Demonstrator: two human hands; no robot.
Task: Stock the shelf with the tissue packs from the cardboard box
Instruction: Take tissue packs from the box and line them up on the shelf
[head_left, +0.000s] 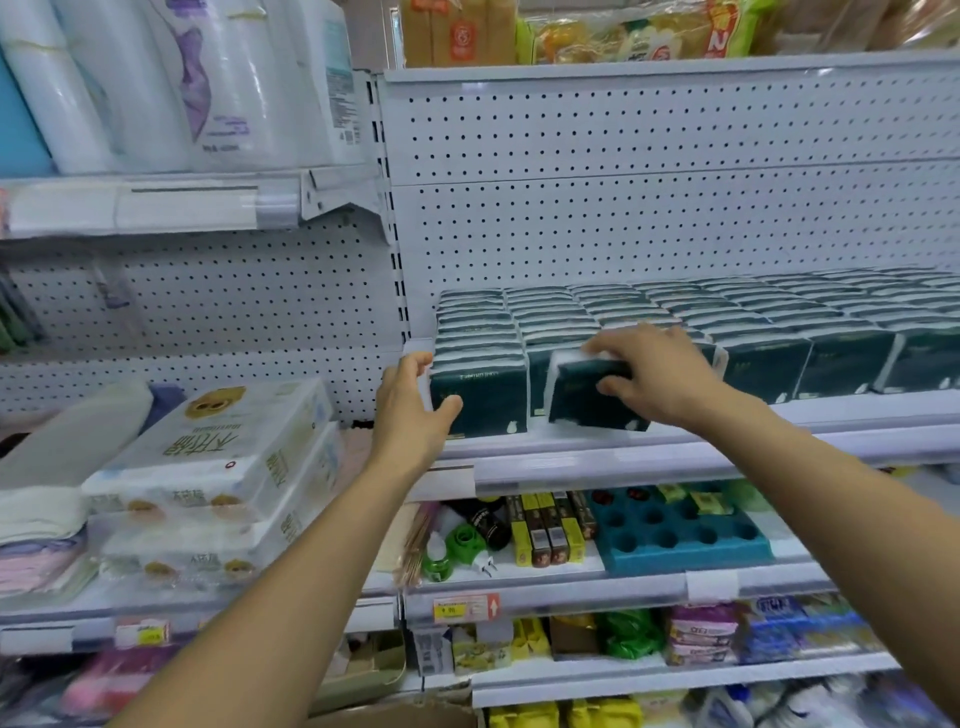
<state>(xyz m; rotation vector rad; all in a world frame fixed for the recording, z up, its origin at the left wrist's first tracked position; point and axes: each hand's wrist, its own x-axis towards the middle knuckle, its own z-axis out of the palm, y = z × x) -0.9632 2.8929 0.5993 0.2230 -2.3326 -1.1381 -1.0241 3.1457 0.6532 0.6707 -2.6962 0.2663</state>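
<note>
Rows of dark green tissue packs (753, 322) fill the white shelf (675, 457) at chest height. My left hand (410, 410) grips the left side of the front pack in the leftmost row (485, 395). My right hand (654, 374) holds another dark green pack (587, 400) from above, tilted at the front of the second row, fingers over its top and thumb on its face. A brown edge of the cardboard box (405, 717) shows at the bottom of the view.
White toilet-roll bundles (218, 457) are stacked on the lower left shelf, with more rolls (182, 78) above. Below the tissue shelf stand small bottles, yellow boxes (550, 530) and a blue foam tray (680, 535). Perforated back panels rise behind the tissue packs.
</note>
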